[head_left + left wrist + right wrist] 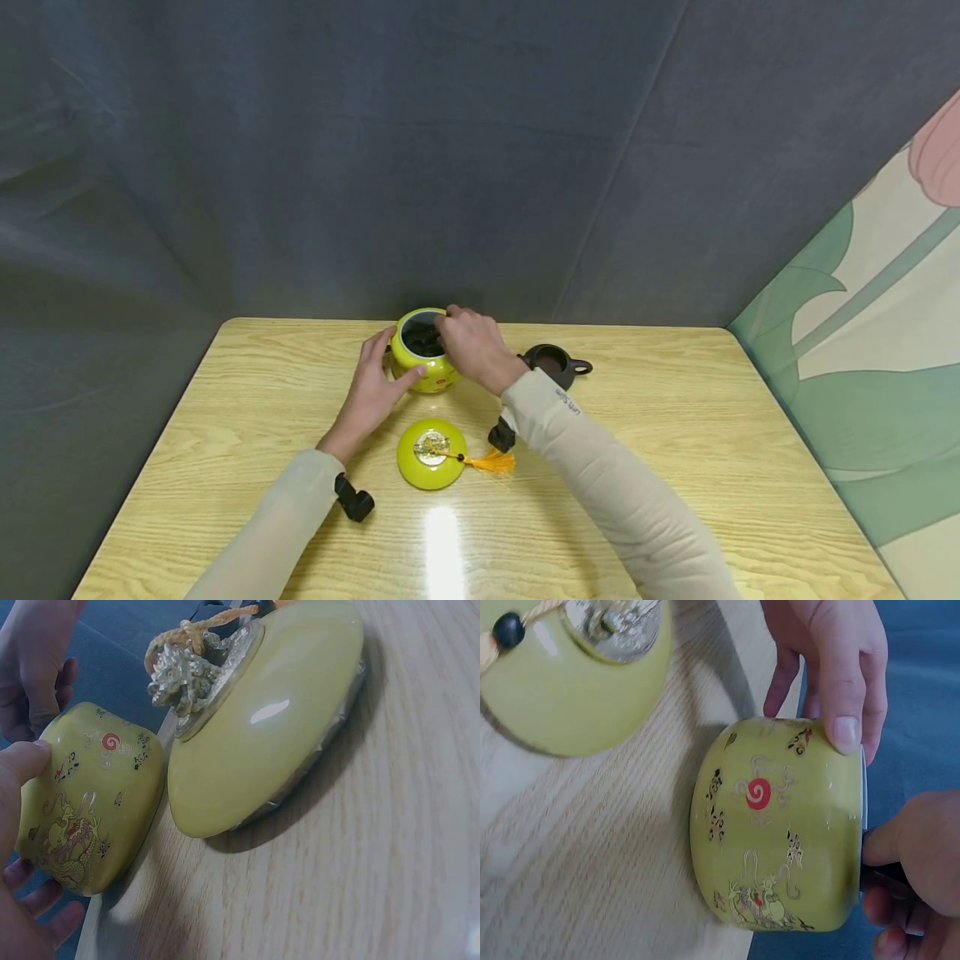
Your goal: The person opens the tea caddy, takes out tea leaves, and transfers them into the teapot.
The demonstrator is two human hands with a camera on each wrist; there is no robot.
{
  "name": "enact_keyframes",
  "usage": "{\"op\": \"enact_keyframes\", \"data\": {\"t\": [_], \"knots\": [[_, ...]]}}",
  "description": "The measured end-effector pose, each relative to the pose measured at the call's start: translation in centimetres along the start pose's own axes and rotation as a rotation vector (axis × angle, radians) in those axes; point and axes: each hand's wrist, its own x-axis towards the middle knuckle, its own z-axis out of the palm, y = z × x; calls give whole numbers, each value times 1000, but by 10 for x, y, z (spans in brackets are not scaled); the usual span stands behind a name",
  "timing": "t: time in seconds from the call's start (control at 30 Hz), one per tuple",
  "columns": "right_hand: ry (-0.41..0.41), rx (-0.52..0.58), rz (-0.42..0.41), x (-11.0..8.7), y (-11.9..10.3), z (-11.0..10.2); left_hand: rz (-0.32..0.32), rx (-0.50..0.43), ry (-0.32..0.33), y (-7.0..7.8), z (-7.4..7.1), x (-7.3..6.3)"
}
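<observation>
A yellow ceramic jar [431, 382] with dragon and cloud decoration stands uncovered near the table's back edge, dark pieces [422, 340] inside it. My left hand [375, 379] holds the jar from the left, thumb on its front and fingers around its side. From the right, my right hand [476, 343] reaches to the mouth, its fingertips at the rim. The right wrist view shows its thumb and fingers pinching a black object [889, 876], mostly hidden by the hand and jar. In front lies the round yellow lid [431, 481] with a metallic figure knob and orange tassel [493, 462].
A small dark pot [567, 368] with a loop handle stands to the right of the jar, partly behind my right forearm. The wooden table [675, 442] meets a dark grey curtain [480, 167] at its back. A floral panel [877, 375] borders the right side.
</observation>
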Motion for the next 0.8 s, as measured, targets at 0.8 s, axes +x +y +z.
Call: {"op": "enact_keyframes", "data": {"t": [0.8], "knots": [[-112,414,131,-3,6,-6,-4,1,-6,2,-1,0]]}}
